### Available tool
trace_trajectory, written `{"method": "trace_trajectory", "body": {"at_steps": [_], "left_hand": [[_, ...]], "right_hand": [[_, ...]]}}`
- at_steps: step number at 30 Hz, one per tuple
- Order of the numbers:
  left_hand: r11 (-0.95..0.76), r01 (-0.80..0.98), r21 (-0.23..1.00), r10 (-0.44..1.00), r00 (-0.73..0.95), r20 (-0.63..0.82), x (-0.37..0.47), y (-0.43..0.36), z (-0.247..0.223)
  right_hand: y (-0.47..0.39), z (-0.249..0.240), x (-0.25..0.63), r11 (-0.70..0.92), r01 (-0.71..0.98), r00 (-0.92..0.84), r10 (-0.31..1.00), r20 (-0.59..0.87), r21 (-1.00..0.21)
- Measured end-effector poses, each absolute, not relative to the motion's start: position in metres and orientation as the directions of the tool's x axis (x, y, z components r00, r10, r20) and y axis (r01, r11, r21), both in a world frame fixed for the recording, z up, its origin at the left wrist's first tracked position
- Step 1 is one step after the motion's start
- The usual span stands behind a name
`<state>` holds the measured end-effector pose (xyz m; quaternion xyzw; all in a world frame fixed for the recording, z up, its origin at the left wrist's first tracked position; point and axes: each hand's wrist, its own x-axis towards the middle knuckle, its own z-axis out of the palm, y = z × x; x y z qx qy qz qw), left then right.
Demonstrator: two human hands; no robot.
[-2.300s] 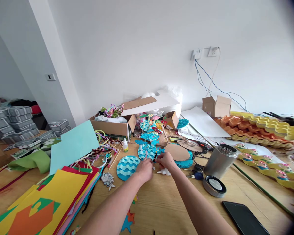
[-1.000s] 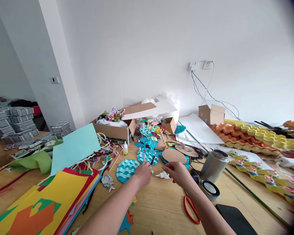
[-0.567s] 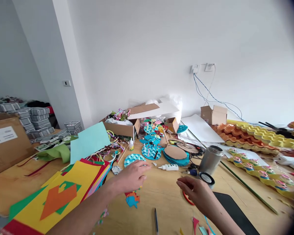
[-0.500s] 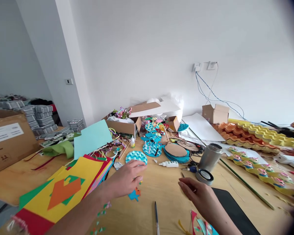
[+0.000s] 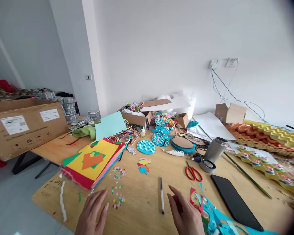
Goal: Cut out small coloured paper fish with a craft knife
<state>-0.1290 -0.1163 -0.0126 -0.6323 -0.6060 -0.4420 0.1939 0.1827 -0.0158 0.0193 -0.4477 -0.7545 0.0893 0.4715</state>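
Note:
Both hands hover over the near part of the wooden table, holding nothing. My left hand has its fingers apart, left of small round and triangular paper bits. My right hand is also open, between a pen and a heap of blue and red paper scraps. Red-handled scissors lie beyond the right hand. Farther in, paper fish in yellow, red, orange and blue lie close together. Behind them rests a blue disc with a wavy light-blue top.
A coloured paper stack lies at left, near a large carton. At right are a black phone, a metal flask and a long green stick. A white glue bottle lies mid-table. Egg trays stand far right.
My view has turned left. Both hands have drawn back toward the near edge. The left hand has left the area by the wavy disc, and the paper fish and scissors are now uncovered.

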Motion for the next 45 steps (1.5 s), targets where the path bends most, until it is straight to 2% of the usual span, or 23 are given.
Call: {"method": "trace_trajectory", "body": {"at_steps": [3, 6, 19, 31, 45], "left_hand": [[-0.187, 0.946, 0.264, 0.584, -0.109, 0.804, -0.128, -0.124, -0.015], [-0.169, 0.935, 0.313, 0.569, -0.167, 0.805, -0.122, -0.122, -0.019], [-0.155, 0.907, 0.391, 0.598, -0.229, 0.768, -0.118, -0.121, -0.032], [-0.194, 0.891, 0.411, 0.597, -0.225, 0.770, -0.119, -0.121, -0.033], [-0.353, 0.853, 0.385, 0.621, -0.094, 0.778, -0.104, -0.116, -0.006]], "right_hand": [[-0.029, 0.014, 0.170, 0.647, 0.571, -0.155, 0.690, 0.707, -0.506], [-0.038, 0.003, 0.165, 0.673, 0.576, -0.151, 0.645, 0.749, -0.463], [-0.036, -0.017, 0.168, 0.532, 0.655, -0.096, 0.763, 0.640, -0.537], [-0.036, -0.019, 0.167, 0.561, 0.647, -0.143, 0.755, 0.640, -0.517], [-0.041, -0.008, 0.165, 0.575, 0.655, -0.159, 0.738, 0.655, -0.489]]}}
